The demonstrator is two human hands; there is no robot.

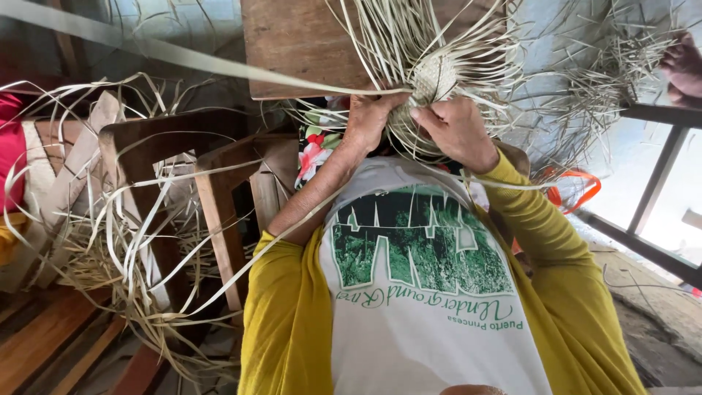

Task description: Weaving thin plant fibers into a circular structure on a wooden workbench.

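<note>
Two bare hands work one small woven piece of pale palm strips, held at chest height against the near edge of a wooden board.

Item 1: left hand, fingers closed on the lower left rim of the weave, pinching a long flat strip that runs away to the upper left.
Item 2: right hand, fingers curled and clamped on the right side of the weave, thumb pressing the plaited centre.
Item 3: loose strip ends fanning out all round the woven centre, unplaited.

Step judged: plaiting in progress, only the small centre woven; next move likely calls for holding the centre firm while one strip passes over or under its neighbour.

Containers: none seen. A heap of loose strips drapes over a wooden chair at left. Another person's hand holds a separate bundle, top right.
</note>
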